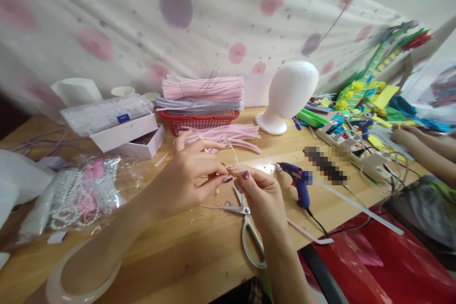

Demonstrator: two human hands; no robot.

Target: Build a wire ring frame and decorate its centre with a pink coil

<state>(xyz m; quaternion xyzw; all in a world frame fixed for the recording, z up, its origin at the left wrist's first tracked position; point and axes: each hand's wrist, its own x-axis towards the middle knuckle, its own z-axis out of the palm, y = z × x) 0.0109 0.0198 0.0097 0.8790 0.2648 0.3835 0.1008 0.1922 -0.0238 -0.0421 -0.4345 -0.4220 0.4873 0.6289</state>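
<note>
Observe open scissors lying on counter, partly behind right wrist. Find right grip clamped on thin pale strand above counter, between thumb and forefinger; left grip with fingertips near together beside strand, cannot tell whether clamped. Note blue glue gun to right; farther back, pink strips, red basket, white head form.

Thin strand at frame centre: ends too fine to tell, partly hidden by fingers. Scissors partly behind right hand. Dark item, right of centre, pixelated. 1 co-worker's forearm cut by right edge.
</note>
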